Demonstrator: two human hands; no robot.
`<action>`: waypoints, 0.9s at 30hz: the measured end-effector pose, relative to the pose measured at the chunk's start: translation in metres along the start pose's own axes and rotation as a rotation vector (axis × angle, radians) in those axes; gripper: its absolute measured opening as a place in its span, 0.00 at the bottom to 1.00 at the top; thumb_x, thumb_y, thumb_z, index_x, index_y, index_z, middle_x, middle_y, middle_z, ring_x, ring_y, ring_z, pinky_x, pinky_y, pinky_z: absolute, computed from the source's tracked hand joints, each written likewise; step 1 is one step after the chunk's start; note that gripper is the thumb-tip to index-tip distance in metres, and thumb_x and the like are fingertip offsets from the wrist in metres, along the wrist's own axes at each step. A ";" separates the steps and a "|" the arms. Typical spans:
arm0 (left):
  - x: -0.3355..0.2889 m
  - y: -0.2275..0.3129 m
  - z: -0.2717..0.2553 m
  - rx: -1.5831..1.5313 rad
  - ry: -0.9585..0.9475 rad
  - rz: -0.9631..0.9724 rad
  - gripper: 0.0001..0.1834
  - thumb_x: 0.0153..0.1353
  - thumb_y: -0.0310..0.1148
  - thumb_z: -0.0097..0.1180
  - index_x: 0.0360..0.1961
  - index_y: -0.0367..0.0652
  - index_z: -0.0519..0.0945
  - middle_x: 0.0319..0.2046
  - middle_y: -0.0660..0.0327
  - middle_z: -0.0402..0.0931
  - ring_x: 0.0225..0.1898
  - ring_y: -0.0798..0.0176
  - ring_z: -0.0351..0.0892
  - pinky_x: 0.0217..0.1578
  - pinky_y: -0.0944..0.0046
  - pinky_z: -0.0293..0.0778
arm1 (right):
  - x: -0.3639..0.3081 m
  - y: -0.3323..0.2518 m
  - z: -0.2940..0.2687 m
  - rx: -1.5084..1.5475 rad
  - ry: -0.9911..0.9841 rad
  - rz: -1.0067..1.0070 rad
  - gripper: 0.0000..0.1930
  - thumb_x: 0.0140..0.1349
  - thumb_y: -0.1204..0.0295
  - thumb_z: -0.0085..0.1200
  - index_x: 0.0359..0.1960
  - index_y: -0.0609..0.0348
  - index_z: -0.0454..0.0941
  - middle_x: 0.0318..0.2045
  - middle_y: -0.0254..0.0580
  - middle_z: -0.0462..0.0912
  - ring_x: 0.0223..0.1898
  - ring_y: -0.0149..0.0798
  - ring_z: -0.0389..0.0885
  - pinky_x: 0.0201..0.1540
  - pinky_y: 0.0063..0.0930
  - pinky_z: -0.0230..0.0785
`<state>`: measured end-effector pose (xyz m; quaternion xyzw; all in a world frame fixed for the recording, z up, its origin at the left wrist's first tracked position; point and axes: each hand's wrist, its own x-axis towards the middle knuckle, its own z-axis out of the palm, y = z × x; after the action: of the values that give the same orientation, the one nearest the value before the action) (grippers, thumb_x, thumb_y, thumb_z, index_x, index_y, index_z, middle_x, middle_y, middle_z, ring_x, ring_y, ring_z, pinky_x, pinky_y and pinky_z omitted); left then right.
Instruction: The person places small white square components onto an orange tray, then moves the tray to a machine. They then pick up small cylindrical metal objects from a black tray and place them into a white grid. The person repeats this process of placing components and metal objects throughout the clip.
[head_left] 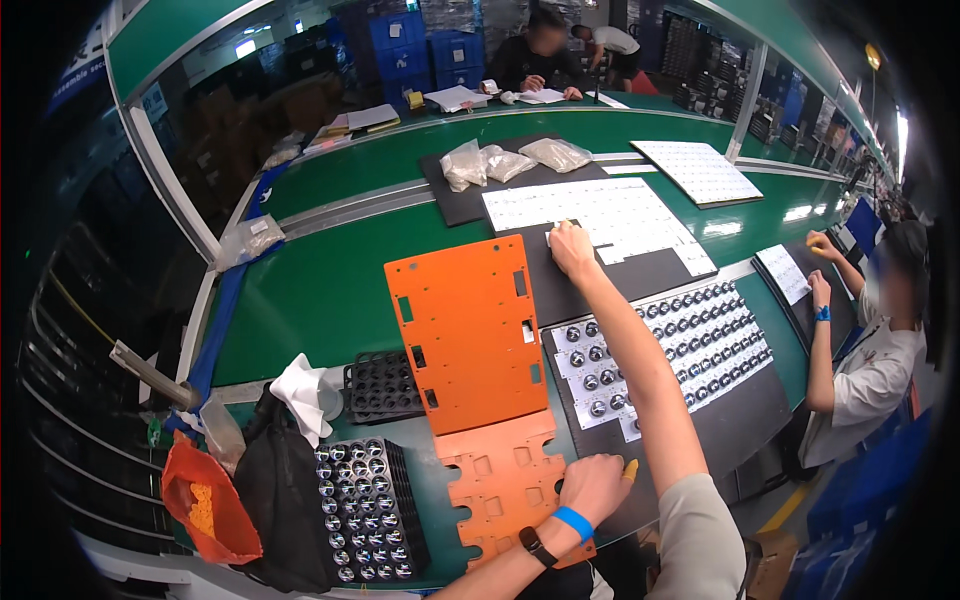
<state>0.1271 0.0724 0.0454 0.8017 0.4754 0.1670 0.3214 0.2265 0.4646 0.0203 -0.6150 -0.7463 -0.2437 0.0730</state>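
My right hand (pixel 572 248) reaches far forward with its fingers closed at the near-left edge of a white panel of small boards (pixel 610 212) on a black mat. Whatever the fingertips hold is hidden. Close to my body, my left hand (pixel 598 485) has curled fingers, one with a yellow finger cot; any held thing is out of sight. Beside it lies a flat orange plate with cutouts (pixel 497 478), and an upright orange plate (pixel 465 335) stands behind that. Under my right forearm, white boards bearing rows of round black-rimmed lenses (pixel 700 340) lie on another black mat (pixel 715 440).
Stacked black trays of shiny lenses (pixel 365 510) stand at the near left, by an orange bag (pixel 205 510) and white cloth (pixel 300 397). An empty-looking black tray (pixel 383 385) is behind. Plastic bags (pixel 515 163) lie farther back. A co-worker (pixel 870 340) works at the right.
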 end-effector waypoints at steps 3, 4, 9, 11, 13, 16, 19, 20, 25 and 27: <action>0.001 0.002 -0.001 0.011 -0.023 0.011 0.14 0.56 0.37 0.58 0.24 0.35 0.82 0.24 0.46 0.81 0.28 0.42 0.81 0.30 0.46 0.77 | -0.001 0.005 0.000 -0.005 -0.018 -0.006 0.12 0.65 0.66 0.53 0.32 0.57 0.87 0.37 0.47 0.85 0.41 0.43 0.87 0.41 0.32 0.81; 0.001 0.002 -0.001 0.018 -0.029 0.011 0.14 0.55 0.37 0.58 0.24 0.35 0.82 0.24 0.46 0.81 0.28 0.42 0.81 0.30 0.46 0.77 | -0.001 0.003 -0.001 0.009 -0.026 0.015 0.11 0.64 0.66 0.53 0.32 0.57 0.87 0.37 0.47 0.85 0.41 0.43 0.87 0.41 0.32 0.81; 0.000 0.001 -0.003 0.017 -0.031 -0.001 0.13 0.55 0.36 0.57 0.24 0.35 0.82 0.24 0.46 0.81 0.28 0.41 0.81 0.31 0.45 0.77 | 0.001 -0.008 -0.008 0.022 -0.093 0.025 0.10 0.62 0.68 0.54 0.34 0.61 0.85 0.40 0.51 0.84 0.40 0.45 0.87 0.42 0.33 0.80; 0.000 0.001 -0.002 0.010 -0.021 0.009 0.13 0.55 0.36 0.57 0.24 0.35 0.82 0.24 0.46 0.81 0.28 0.41 0.81 0.31 0.45 0.76 | 0.000 -0.009 -0.003 -0.019 -0.091 0.051 0.11 0.63 0.68 0.54 0.34 0.61 0.85 0.39 0.52 0.84 0.40 0.46 0.87 0.41 0.33 0.80; 0.000 0.000 -0.001 -0.002 -0.011 0.022 0.13 0.55 0.37 0.57 0.24 0.35 0.82 0.24 0.46 0.81 0.28 0.41 0.81 0.31 0.45 0.76 | 0.001 -0.010 0.002 -0.015 -0.086 0.092 0.10 0.62 0.68 0.55 0.35 0.62 0.85 0.39 0.53 0.84 0.40 0.46 0.87 0.40 0.34 0.80; -0.001 -0.001 0.002 -0.010 0.022 0.043 0.13 0.55 0.37 0.57 0.24 0.35 0.82 0.24 0.45 0.81 0.28 0.41 0.81 0.31 0.45 0.76 | 0.005 -0.011 0.004 0.076 -0.067 0.126 0.09 0.59 0.69 0.57 0.35 0.63 0.84 0.39 0.54 0.84 0.39 0.49 0.87 0.40 0.36 0.81; -0.001 -0.001 -0.001 -0.014 0.001 0.021 0.14 0.56 0.37 0.57 0.24 0.35 0.82 0.24 0.45 0.80 0.28 0.40 0.81 0.30 0.45 0.76 | 0.008 -0.012 -0.004 0.188 -0.041 0.087 0.09 0.56 0.71 0.60 0.35 0.64 0.83 0.39 0.57 0.84 0.39 0.51 0.87 0.40 0.38 0.82; -0.001 0.001 -0.003 -0.008 -0.005 0.018 0.14 0.56 0.37 0.57 0.23 0.35 0.82 0.24 0.45 0.80 0.28 0.40 0.81 0.30 0.45 0.76 | 0.010 -0.010 -0.006 0.219 -0.040 0.093 0.10 0.54 0.71 0.60 0.35 0.65 0.83 0.38 0.58 0.84 0.39 0.52 0.87 0.40 0.38 0.82; 0.001 0.003 -0.003 -0.003 -0.029 0.011 0.14 0.57 0.37 0.57 0.23 0.35 0.82 0.24 0.45 0.80 0.27 0.41 0.81 0.30 0.45 0.76 | 0.010 0.001 -0.004 0.258 -0.050 0.089 0.11 0.53 0.73 0.59 0.36 0.68 0.81 0.38 0.61 0.83 0.38 0.54 0.86 0.41 0.39 0.82; 0.001 0.002 -0.001 -0.003 -0.005 0.029 0.15 0.57 0.37 0.57 0.23 0.35 0.82 0.23 0.45 0.80 0.27 0.41 0.81 0.30 0.45 0.76 | 0.010 0.002 -0.004 0.259 -0.046 0.085 0.11 0.53 0.73 0.59 0.36 0.68 0.81 0.37 0.61 0.83 0.37 0.54 0.86 0.41 0.39 0.82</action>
<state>0.1288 0.0727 0.0475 0.8084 0.4628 0.1702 0.3215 0.2252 0.4715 0.0284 -0.6368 -0.7464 -0.1279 0.1447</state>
